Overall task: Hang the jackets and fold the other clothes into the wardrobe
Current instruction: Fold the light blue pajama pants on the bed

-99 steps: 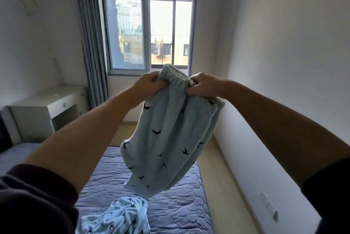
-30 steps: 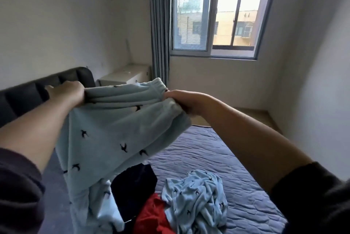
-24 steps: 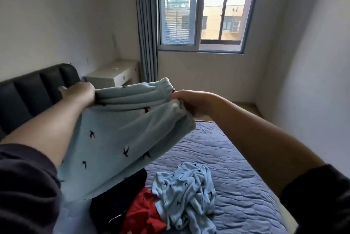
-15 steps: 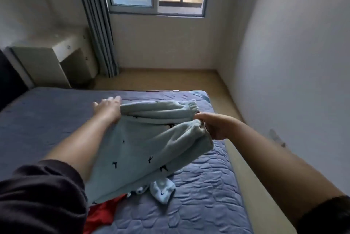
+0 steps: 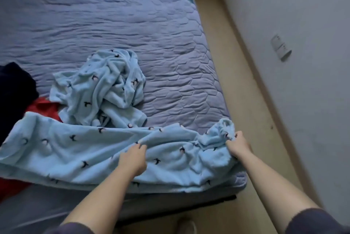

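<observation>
Pale blue trousers (image 5: 66, 150) lie stretched along the bed's (image 5: 132, 25) near edge. The left hand (image 5: 133, 158) pinches a fold mid-cloth, and the right hand (image 5: 237, 144) clutches the bunched end.

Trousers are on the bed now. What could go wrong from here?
1. The pyjama trousers lie along the near edge of the bed, with the right hand gripping the waistband at the corner; they might slide off.
2. Their other end overlaps the red garment and touches the crumpled pyjama top, so folding may drag those in.
3. Fabric is bunched around the left hand; creases could get folded in.
</observation>
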Action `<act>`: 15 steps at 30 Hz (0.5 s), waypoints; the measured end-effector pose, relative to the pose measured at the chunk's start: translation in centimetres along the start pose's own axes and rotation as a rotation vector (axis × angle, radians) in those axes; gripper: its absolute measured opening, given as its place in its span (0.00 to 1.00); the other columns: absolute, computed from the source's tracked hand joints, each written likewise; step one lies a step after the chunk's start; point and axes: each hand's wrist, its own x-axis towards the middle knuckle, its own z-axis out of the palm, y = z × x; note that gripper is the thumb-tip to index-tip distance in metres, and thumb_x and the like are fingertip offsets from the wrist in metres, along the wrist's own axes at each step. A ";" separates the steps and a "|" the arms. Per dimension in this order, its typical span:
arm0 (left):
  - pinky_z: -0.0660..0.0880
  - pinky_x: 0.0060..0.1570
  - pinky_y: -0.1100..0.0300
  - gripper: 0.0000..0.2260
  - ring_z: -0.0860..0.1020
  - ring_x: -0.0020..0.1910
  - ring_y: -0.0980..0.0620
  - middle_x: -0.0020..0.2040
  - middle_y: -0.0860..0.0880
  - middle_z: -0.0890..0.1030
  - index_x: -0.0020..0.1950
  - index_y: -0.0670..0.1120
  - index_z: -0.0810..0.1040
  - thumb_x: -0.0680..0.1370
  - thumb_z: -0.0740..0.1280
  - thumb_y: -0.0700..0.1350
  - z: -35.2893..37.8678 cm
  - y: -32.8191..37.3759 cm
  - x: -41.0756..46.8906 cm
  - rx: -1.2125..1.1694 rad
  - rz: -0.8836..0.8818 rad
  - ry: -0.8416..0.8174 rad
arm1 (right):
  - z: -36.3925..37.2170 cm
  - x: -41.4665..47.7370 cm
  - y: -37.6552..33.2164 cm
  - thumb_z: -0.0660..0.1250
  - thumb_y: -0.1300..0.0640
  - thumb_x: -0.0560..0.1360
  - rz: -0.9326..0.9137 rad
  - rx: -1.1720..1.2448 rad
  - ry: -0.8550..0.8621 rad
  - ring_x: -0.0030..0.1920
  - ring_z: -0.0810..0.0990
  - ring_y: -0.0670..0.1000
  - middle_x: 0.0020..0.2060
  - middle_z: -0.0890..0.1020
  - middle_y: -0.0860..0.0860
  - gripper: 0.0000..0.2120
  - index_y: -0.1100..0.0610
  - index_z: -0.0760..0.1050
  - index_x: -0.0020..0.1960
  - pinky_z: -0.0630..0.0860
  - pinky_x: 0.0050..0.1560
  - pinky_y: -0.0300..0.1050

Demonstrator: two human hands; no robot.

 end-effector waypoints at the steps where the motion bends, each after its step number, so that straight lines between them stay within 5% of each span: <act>1: 0.71 0.58 0.51 0.21 0.67 0.67 0.46 0.71 0.48 0.66 0.73 0.48 0.61 0.79 0.57 0.44 1.6 -0.4 0.2 -0.007 -0.013 -0.030 | 0.9 0.5 1.1 0.62 0.56 0.75 0.015 -0.003 0.015 0.50 0.75 0.62 0.54 0.77 0.62 0.13 0.56 0.64 0.58 0.71 0.50 0.51; 6: 0.71 0.57 0.53 0.19 0.71 0.64 0.46 0.66 0.47 0.70 0.71 0.48 0.63 0.80 0.57 0.47 7.2 -1.4 0.5 0.009 -0.032 -0.093 | 4.3 1.4 5.0 0.63 0.54 0.76 0.117 -0.040 0.056 0.56 0.76 0.65 0.57 0.76 0.63 0.18 0.57 0.61 0.61 0.71 0.53 0.53; 11: 0.73 0.47 0.54 0.08 0.76 0.52 0.46 0.56 0.47 0.75 0.56 0.47 0.71 0.80 0.57 0.48 11.3 -2.4 1.8 -0.041 -0.028 -0.096 | 6.9 2.8 7.1 0.64 0.55 0.76 0.185 -0.029 0.079 0.61 0.74 0.66 0.63 0.74 0.64 0.25 0.60 0.58 0.67 0.71 0.60 0.56; 13: 0.74 0.43 0.56 0.11 0.78 0.45 0.46 0.48 0.45 0.79 0.48 0.45 0.74 0.79 0.59 0.51 13.0 -3.0 2.7 -0.239 -0.186 -0.124 | 7.5 3.6 8.2 0.64 0.55 0.76 0.215 -0.031 0.142 0.63 0.72 0.66 0.65 0.71 0.65 0.27 0.61 0.57 0.69 0.69 0.61 0.57; 15: 0.73 0.34 0.57 0.18 0.76 0.30 0.44 0.33 0.43 0.78 0.39 0.40 0.73 0.80 0.59 0.54 14.2 -3.0 3.6 -0.765 -0.494 -0.168 | 7.9 4.3 9.4 0.63 0.55 0.76 0.242 -0.045 0.222 0.65 0.70 0.66 0.68 0.68 0.64 0.29 0.60 0.55 0.72 0.68 0.63 0.60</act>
